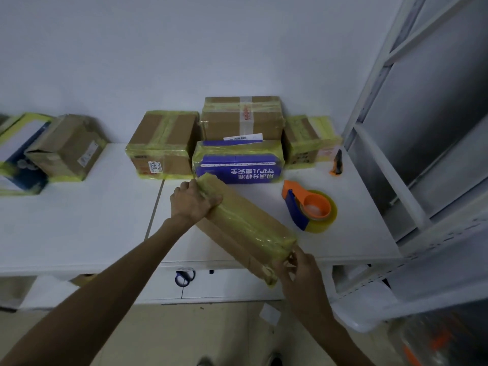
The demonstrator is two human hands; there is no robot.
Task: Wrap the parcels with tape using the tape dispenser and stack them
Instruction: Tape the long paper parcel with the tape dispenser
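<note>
**Q:** How far along is the task; what is done and what is left?

**A:** Well advanced, by the look of it. Several taped parcels stand at the rear of the tabletop (92,220), among them a blue parcel (239,165) with a brown box (241,117) rising behind it; whether one rests on the other cannot be told. The long parcel (245,225) in hand already carries yellowish tape along its top and at both ends. The tape dispenser (307,208) lies unheld just to its right. What probably remains is pressing down the near end and setting this parcel with the others.

**Q:** Where does the long parcel lie, and which way does it point?

**A:** At the front of the tabletop; its long axis runs diagonally, the far end toward the blue parcel and nearly touching it, the near end out past the front edge toward the person's right.

**Q:** And the hands?

**A:** The left hand (192,200) clasps the far end, fingers (215,200) curled over the top; the right hand (298,270) holds the near end, fingers (290,260) pinching at the taped corner.
</note>
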